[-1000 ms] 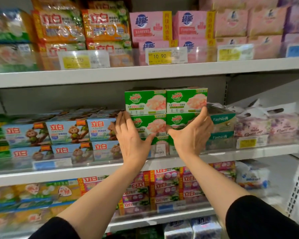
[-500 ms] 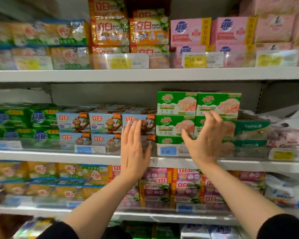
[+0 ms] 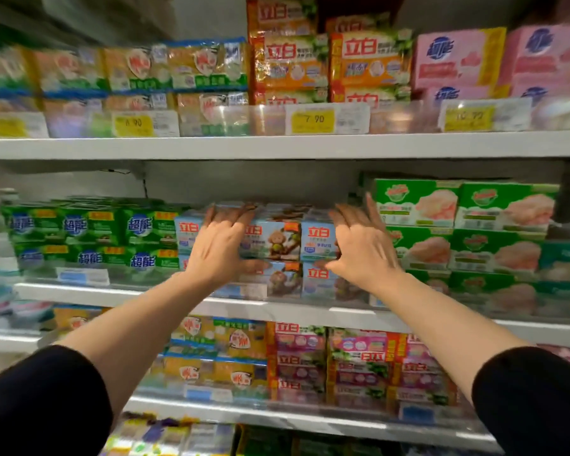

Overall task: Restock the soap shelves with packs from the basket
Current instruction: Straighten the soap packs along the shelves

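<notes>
1. While both arms reach up to the middle shelf point(image 3: 277, 307), the left hand point(image 3: 216, 248) lies over the front of the blue monkey-print soap packs point(image 3: 277, 241), its fingers point(image 3: 226, 215) spread and bent over the top front edge of the upper row.
2. At the other end of the same block, the right hand point(image 3: 359, 248) has its fingers point(image 3: 346, 215) spread and straight, the palm against the rightmost blue pack; whether the fingertips touch the top is too blurred to tell.
3. Between the two hands, one monkey-print pack face stays uncovered, with a second row of the same packs directly beneath it.
4. Left of the blue block stand dark green packs point(image 3: 89, 238); just to its right are green boxes with pink soap pictures point(image 3: 458, 225).
5. Above, the upper shelf point(image 3: 277, 146) carries orange packs point(image 3: 329, 64) and yellow price tags point(image 3: 313, 119).
</notes>
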